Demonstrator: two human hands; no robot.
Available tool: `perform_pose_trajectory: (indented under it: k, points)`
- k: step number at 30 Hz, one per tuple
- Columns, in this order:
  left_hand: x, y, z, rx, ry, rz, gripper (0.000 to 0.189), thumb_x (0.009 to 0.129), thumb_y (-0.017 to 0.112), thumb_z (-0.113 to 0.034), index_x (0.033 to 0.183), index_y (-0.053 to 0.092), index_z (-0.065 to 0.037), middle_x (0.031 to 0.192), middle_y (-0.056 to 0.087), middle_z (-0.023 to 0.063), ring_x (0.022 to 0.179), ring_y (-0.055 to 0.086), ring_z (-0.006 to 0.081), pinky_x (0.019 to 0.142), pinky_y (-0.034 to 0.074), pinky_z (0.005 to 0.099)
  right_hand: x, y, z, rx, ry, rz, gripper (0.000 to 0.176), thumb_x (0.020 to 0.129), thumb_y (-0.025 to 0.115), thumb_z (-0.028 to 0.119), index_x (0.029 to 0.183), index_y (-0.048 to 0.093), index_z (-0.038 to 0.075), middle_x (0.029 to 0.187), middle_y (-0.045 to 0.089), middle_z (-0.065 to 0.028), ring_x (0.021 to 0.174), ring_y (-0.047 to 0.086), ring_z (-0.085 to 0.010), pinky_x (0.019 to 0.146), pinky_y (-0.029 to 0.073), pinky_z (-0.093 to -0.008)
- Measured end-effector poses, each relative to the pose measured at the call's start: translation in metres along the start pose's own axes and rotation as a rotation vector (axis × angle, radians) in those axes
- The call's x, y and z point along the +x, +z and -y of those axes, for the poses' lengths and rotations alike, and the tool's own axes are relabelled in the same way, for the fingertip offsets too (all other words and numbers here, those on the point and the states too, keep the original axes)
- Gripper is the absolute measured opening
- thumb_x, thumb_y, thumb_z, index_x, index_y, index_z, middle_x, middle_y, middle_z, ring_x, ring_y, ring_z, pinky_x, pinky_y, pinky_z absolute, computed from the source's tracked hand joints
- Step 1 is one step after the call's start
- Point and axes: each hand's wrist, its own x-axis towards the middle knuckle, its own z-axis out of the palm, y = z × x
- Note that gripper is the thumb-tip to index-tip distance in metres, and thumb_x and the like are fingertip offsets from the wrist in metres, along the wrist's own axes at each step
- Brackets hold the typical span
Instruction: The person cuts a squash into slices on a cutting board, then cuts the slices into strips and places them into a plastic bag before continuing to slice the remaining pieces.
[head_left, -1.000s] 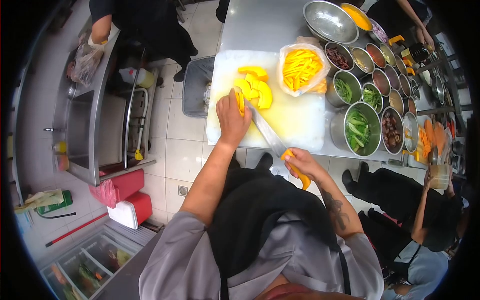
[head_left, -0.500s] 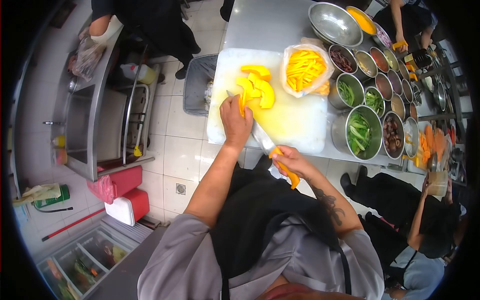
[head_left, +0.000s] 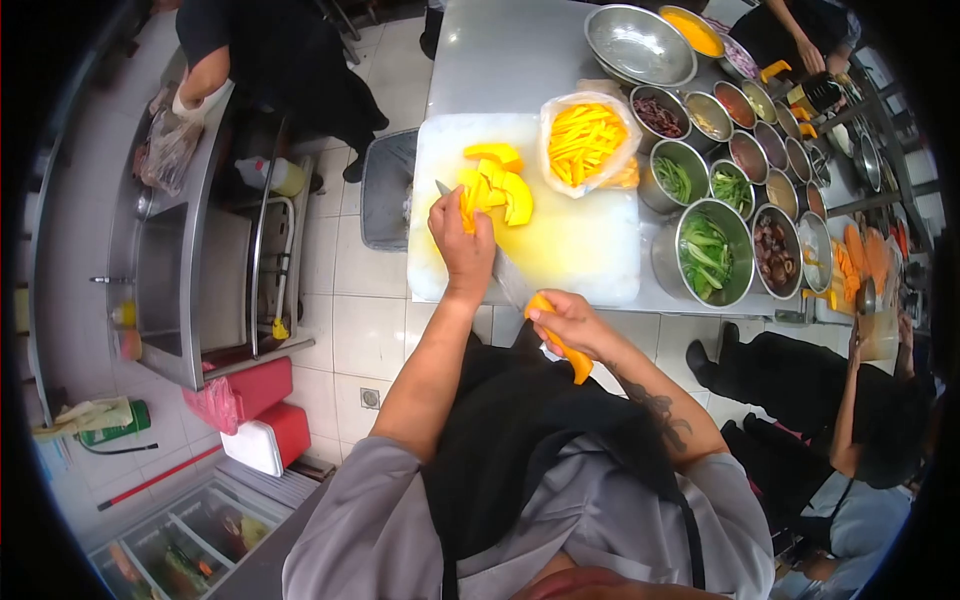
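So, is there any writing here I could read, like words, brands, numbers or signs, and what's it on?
Nothing can be read.
Dark bottle, far right: too small and blurred to make out any lettering.
Green object, lower left: too blurred to tell.
Knife and white cutting board: no lettering that I can make out.

Gripping a long steel knife [head_left: 511, 281] by its orange handle [head_left: 573, 362] in the bare right hand [head_left: 566, 324]. Holding a yellow-orange vegetable piece [head_left: 467, 210] on a white rectangular cutting board [head_left: 580, 245] with the bare left hand [head_left: 464, 246]. Working just beside thick curved yellow slices [head_left: 517, 200], left of a translucent plastic bag [head_left: 629, 162] of yellow strips [head_left: 583, 142]. Standing at a grey metal table [head_left: 510, 65].
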Motion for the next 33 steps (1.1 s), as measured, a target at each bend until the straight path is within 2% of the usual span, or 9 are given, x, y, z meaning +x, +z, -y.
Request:
perform_pose_trajectory:
  k: [8,11,14,15,20,24,27,29,33]
  points:
    - [0.076,0.074,-0.099,-0.23,0.283,0.068,0.042,0.088,0.067,-0.003,0.129,0.062,0.003,0.123,0.058,0.0225,0.118,0.054,0.0415,0.105,0.044,0.0485,-0.051,-0.019,0.064,0.053,-0.164,-0.332,0.019,0.107,0.062,0.024,0.106,0.061,0.005,0.073,0.057,-0.0004,0.049,0.052,-0.0083,0.046,0.042,-0.0237]
    - [0.088,0.122,-0.103,-0.385,0.276,0.123,0.04,0.086,0.068,-0.004,0.126,0.063,0.002,0.123,0.06,0.0219,0.117,0.055,0.041,0.104,0.045,0.0486,-0.052,-0.037,0.075,0.055,-0.2,-0.461,0.02,0.106,0.064,0.025,0.107,0.062,0.005,0.073,0.056,-0.0004,0.049,0.052,-0.0088,0.046,0.041,-0.0246]
    - [0.093,0.161,-0.084,-0.313,0.271,0.083,0.039,0.084,0.068,-0.005,0.123,0.065,0.001,0.12,0.062,0.0201,0.116,0.057,0.0402,0.104,0.046,0.0487,-0.048,-0.053,0.075,0.036,-0.238,-0.55,0.02,0.105,0.064,0.025,0.106,0.062,0.005,0.073,0.056,-0.0003,0.049,0.052,-0.0087,0.046,0.041,-0.0255]
    - [0.093,0.161,-0.085,-0.285,0.234,0.103,0.037,0.085,0.069,-0.007,0.121,0.069,0.0,0.124,0.065,0.0181,0.119,0.06,0.0368,0.106,0.048,0.0453,-0.049,-0.056,0.075,0.033,-0.245,-0.563,0.019,0.105,0.064,0.025,0.106,0.062,0.005,0.073,0.056,-0.0002,0.049,0.052,-0.0086,0.046,0.041,-0.0254]
    - [0.104,0.161,-0.081,-0.397,0.206,0.121,0.024,0.087,0.069,-0.007,0.11,0.071,0.001,0.112,0.068,0.0179,0.106,0.065,0.0364,0.096,0.052,0.0448,-0.05,-0.066,0.067,-0.041,-0.268,-0.648,0.017,0.106,0.063,0.024,0.107,0.062,0.007,0.074,0.057,0.0006,0.05,0.051,-0.0072,0.045,0.04,-0.0233]
    - [0.124,0.107,-0.092,-0.643,-0.021,0.122,0.016,0.092,0.069,-0.009,0.104,0.072,0.002,0.104,0.071,0.0173,0.095,0.069,0.0294,0.085,0.056,0.0378,-0.056,-0.072,0.062,0.005,-0.324,-0.662,0.017,0.106,0.063,0.023,0.109,0.062,0.006,0.075,0.058,0.0001,0.05,0.052,-0.0075,0.046,0.04,-0.0231]
    - [0.126,0.037,-0.035,-0.31,-0.002,0.131,0.018,0.092,0.07,-0.01,0.105,0.072,0.002,0.099,0.071,0.0166,0.09,0.069,0.0251,0.081,0.056,0.0356,-0.072,-0.076,0.057,0.065,-0.345,-0.538,0.017,0.107,0.062,0.022,0.109,0.061,0.005,0.076,0.06,-0.0007,0.051,0.053,-0.0078,0.046,0.041,-0.0231]
    - [0.106,-0.012,0.02,0.06,0.095,0.259,0.022,0.089,0.074,-0.014,0.105,0.073,0.001,0.097,0.071,0.0198,0.095,0.068,0.036,0.084,0.054,0.043,-0.081,-0.078,0.043,0.084,-0.28,-0.396,0.016,0.107,0.062,0.022,0.109,0.061,0.005,0.076,0.06,-0.001,0.051,0.053,-0.0079,0.046,0.041,-0.0232]
    - [0.052,-0.052,0.047,0.29,0.172,0.406,0.026,0.087,0.076,-0.017,0.106,0.073,0.001,0.098,0.07,0.0242,0.1,0.066,0.0423,0.088,0.053,0.0476,-0.091,-0.08,0.006,0.108,-0.135,-0.158,0.018,0.107,0.062,0.024,0.108,0.061,0.006,0.076,0.06,-0.0022,0.049,0.052,-0.0082,0.047,0.042,-0.0236]
